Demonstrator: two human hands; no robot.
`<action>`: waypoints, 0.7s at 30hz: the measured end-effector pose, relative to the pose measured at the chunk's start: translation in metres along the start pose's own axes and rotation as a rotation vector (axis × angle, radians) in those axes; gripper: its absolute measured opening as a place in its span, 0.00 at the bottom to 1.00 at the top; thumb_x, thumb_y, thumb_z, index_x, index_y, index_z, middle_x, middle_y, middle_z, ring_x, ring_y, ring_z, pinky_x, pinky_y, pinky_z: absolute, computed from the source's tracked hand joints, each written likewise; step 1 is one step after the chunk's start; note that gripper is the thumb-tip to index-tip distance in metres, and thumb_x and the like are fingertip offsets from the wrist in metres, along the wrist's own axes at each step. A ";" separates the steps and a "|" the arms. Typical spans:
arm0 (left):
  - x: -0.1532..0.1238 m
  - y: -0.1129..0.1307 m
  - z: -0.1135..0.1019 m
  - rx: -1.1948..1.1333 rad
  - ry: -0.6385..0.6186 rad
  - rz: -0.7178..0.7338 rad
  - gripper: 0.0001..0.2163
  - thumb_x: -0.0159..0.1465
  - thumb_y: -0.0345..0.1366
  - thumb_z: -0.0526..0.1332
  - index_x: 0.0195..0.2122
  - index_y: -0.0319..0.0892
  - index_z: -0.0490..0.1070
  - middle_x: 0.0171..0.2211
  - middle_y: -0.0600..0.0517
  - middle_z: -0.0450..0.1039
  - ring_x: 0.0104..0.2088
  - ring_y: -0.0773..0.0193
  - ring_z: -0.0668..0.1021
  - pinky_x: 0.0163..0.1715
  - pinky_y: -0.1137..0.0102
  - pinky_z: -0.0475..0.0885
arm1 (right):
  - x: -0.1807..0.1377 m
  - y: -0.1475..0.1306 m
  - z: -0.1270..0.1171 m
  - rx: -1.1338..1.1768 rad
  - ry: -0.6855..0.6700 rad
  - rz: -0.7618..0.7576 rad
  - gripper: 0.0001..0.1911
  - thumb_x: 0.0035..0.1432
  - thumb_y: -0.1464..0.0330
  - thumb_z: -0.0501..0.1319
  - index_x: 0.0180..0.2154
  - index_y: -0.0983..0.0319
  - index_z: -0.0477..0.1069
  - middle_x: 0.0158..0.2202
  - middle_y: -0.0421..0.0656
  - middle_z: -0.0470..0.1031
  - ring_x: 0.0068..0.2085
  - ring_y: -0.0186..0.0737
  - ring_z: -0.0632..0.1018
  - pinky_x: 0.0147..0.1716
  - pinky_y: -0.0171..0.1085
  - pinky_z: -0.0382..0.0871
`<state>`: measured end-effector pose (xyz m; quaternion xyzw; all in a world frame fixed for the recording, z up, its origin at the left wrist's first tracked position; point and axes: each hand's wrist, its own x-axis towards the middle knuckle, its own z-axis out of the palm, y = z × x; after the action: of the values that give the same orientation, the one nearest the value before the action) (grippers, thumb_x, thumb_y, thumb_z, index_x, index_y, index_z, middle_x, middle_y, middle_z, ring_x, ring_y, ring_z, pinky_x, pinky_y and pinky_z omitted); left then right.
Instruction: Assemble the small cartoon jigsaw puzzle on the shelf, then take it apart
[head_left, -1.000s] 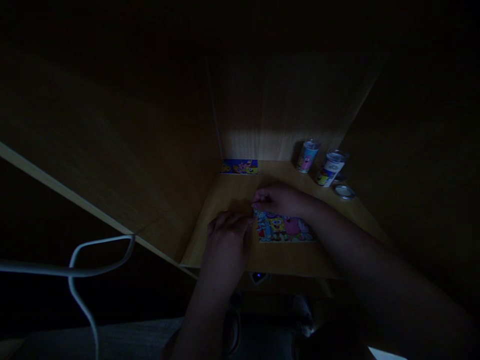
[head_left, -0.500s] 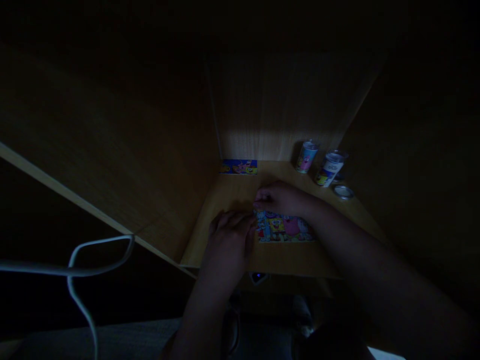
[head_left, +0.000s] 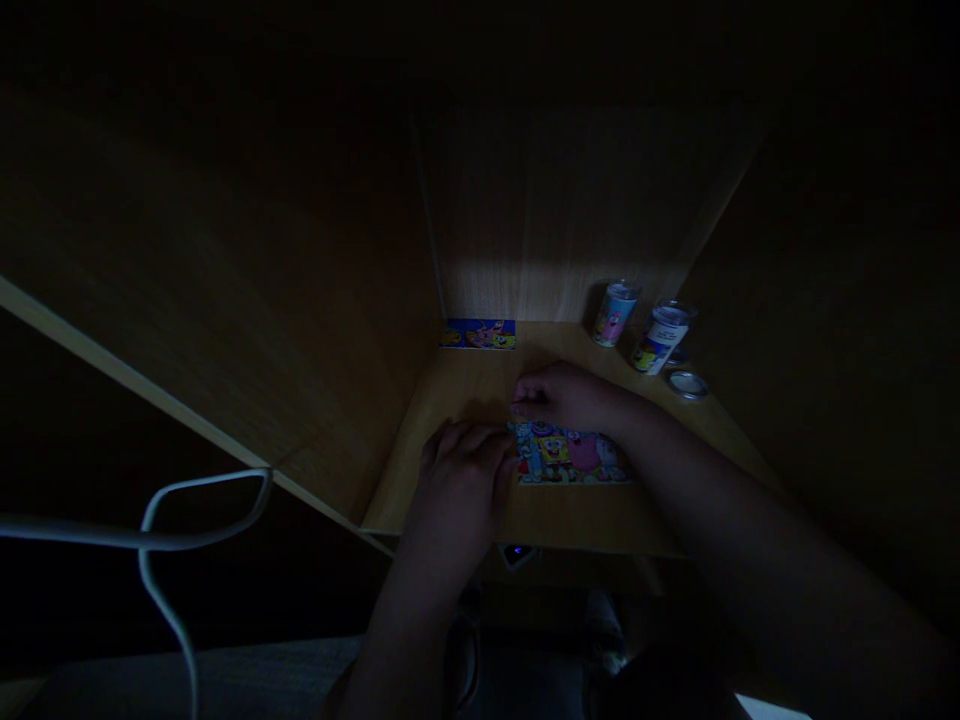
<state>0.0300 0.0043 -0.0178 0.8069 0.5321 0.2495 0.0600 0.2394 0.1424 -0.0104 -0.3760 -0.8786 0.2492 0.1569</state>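
Observation:
A colourful cartoon picture (head_left: 574,457), perhaps a jigsaw puzzle, lies flat on the wooden shelf (head_left: 585,515). My left hand (head_left: 465,475) rests at its left edge, fingers stretched and slightly bent, with the thumb near the picture's corner. Just above the picture's upper left part is my right hand (head_left: 555,393), its thumb and fingertips pinched together. Whatever is between those fingertips, if anything, is too dark and small to make out. My right forearm covers the picture's right end. Against the back wall lies a second, blue cartoon strip (head_left: 478,334).
Two cartoon-printed cans, one pink and blue (head_left: 615,314) and one with a white label (head_left: 660,340), stand at the back right. A round lid (head_left: 687,385) lies beside them. Wooden side walls enclose the shelf. A white cable (head_left: 169,545) hangs at left. Light is very dim.
Both hands keep nearly the same place. My right fingertips have shifted very slightly to the right, and the left hand has barely moved. The picture and cans stay put.

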 end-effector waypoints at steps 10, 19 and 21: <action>-0.002 -0.002 0.001 0.006 -0.024 0.029 0.11 0.76 0.35 0.64 0.58 0.46 0.77 0.57 0.49 0.81 0.60 0.50 0.77 0.72 0.47 0.63 | 0.000 -0.002 0.000 -0.031 0.002 -0.002 0.09 0.70 0.63 0.66 0.40 0.61 0.81 0.31 0.39 0.80 0.30 0.34 0.75 0.32 0.35 0.61; -0.001 -0.003 0.001 0.002 -0.043 0.031 0.12 0.77 0.37 0.63 0.60 0.50 0.78 0.61 0.52 0.81 0.62 0.50 0.77 0.73 0.43 0.61 | 0.000 0.001 0.001 -0.035 0.016 -0.016 0.09 0.69 0.63 0.67 0.40 0.61 0.82 0.31 0.39 0.81 0.30 0.34 0.76 0.32 0.34 0.61; -0.001 -0.004 0.003 0.000 -0.038 0.038 0.12 0.77 0.37 0.63 0.60 0.51 0.78 0.61 0.53 0.81 0.63 0.50 0.77 0.73 0.43 0.61 | 0.000 0.001 0.000 -0.035 0.013 -0.012 0.09 0.69 0.63 0.67 0.40 0.62 0.82 0.30 0.39 0.80 0.30 0.34 0.75 0.32 0.34 0.60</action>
<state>0.0279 0.0055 -0.0217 0.8214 0.5155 0.2353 0.0656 0.2394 0.1429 -0.0111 -0.3749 -0.8840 0.2306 0.1577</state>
